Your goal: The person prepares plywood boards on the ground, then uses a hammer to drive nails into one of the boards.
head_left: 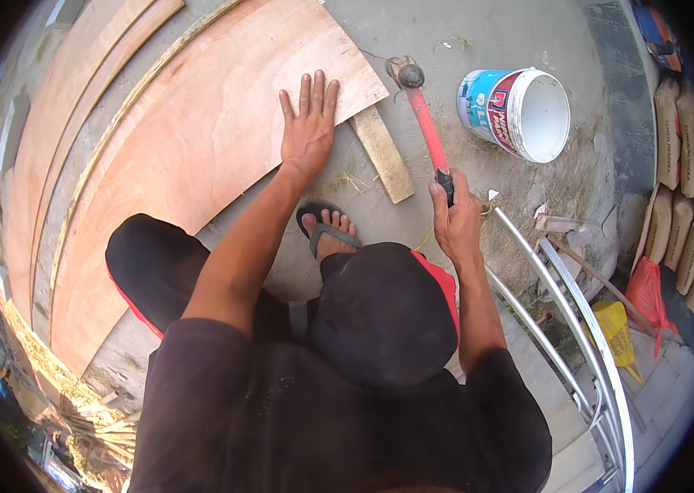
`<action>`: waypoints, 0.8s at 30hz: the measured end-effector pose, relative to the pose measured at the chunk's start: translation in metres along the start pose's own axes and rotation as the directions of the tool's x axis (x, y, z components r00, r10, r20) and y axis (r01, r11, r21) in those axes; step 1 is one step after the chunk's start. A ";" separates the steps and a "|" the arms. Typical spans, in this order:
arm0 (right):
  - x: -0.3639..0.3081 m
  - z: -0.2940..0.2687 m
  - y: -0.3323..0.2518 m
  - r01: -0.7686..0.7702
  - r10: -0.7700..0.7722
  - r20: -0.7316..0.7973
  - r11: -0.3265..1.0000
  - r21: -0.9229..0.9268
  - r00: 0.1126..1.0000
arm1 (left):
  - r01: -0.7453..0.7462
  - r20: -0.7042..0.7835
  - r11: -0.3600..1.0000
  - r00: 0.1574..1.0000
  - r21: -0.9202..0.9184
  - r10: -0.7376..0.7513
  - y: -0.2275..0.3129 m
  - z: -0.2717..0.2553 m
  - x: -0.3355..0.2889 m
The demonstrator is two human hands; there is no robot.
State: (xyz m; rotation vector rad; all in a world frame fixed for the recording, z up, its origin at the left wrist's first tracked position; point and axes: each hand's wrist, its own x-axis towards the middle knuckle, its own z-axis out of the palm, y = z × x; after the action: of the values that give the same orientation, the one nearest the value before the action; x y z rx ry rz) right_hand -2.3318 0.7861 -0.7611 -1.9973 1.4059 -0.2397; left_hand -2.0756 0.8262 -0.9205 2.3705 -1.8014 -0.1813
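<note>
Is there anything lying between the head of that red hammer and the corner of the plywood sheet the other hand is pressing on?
Nothing visible. The hammer, held in the right hand, has its head just off the plywood sheet corner, bare concrete between. The wooden strip lies under the corner, below that gap. The left hand rests flat, farther in.

We note a red-handled hammer (425,115) — head raised near the plywood corner — and a reddish plywood sheet (199,140), lying flat across a wooden batten (382,153).
</note>
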 end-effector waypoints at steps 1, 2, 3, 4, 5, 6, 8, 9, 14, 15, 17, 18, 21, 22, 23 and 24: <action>0.007 -0.002 -0.007 0.049 -0.049 0.011 0.999 0.010 0.999 | -0.003 -0.016 1.000 1.000 -0.006 0.002 0.004 0.002 0.004; 0.009 -0.003 -0.011 0.100 -0.100 0.024 0.995 0.021 0.995 | -0.011 -0.015 1.000 1.000 -0.014 0.011 0.006 0.004 0.006; 0.006 -0.001 -0.009 0.093 -0.093 0.020 0.996 0.015 0.995 | -0.021 -0.021 0.999 1.000 -0.029 0.021 0.009 0.005 0.008; 0.003 0.003 -0.006 0.096 -0.096 -0.005 0.995 0.035 0.995 | -0.024 -0.027 0.999 0.999 -0.035 0.024 0.009 0.006 0.009; 0.001 0.007 -0.001 0.100 -0.099 -0.029 0.993 0.056 0.995 | -0.023 -0.028 0.999 0.999 -0.034 0.022 0.009 0.006 0.008; 0.002 0.011 0.004 0.102 -0.101 -0.029 0.993 0.056 0.994 | -0.017 -0.008 1.000 1.000 -0.010 0.017 0.009 0.006 0.007; 0.010 0.013 0.012 -0.084 0.119 0.145 0.970 -0.229 0.982 | -0.016 0.001 1.000 1.000 0.011 0.016 0.010 0.006 0.007; 0.008 0.007 0.013 -0.082 0.116 0.139 0.969 -0.232 0.984 | -0.015 0.005 1.000 1.000 0.019 0.015 0.012 0.006 0.006; 0.003 -0.004 -0.008 0.081 -0.063 -0.163 0.991 0.109 0.985 | -0.018 0.001 0.998 1.000 0.054 0.018 0.006 0.000 0.007; -0.005 -0.004 -0.013 0.135 -0.112 -0.167 0.982 0.130 0.980 | -0.002 0.011 0.999 1.000 0.038 0.002 0.004 0.004 0.000; -0.009 -0.005 -0.018 0.193 -0.169 -0.182 0.973 0.127 0.969 | -0.007 -0.003 1.000 1.000 0.011 0.007 0.010 0.005 0.007; -0.010 -0.007 -0.021 0.250 -0.225 -0.183 0.960 0.126 0.957 | -0.016 -0.003 1.000 1.000 0.017 0.016 0.013 0.006 0.009; -0.013 -0.001 -0.020 0.146 -0.124 -0.103 0.958 0.248 0.987 | -0.010 0.001 0.999 1.000 0.039 0.010 0.011 0.002 0.008; -0.012 -0.003 -0.024 0.145 -0.124 -0.098 0.958 0.249 0.987 | -0.017 -0.003 0.999 1.000 0.037 0.017 0.010 -0.001 0.007; -0.009 -0.005 -0.030 0.114 -0.096 -0.096 0.972 0.204 0.991 | -0.014 0.000 0.999 1.000 0.038 0.014 0.009 0.000 0.005; -0.007 -0.006 -0.033 0.084 -0.069 -0.096 0.984 0.158 0.993 | -0.001 0.015 0.998 1.000 0.056 0.000 0.006 0.002 0.002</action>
State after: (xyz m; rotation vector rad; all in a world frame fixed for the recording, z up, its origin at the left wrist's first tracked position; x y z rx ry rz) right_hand -2.3128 0.7964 -0.7349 -1.9283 1.3211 -0.4689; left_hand -2.0813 0.8222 -0.9209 2.4124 -1.8373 -0.1508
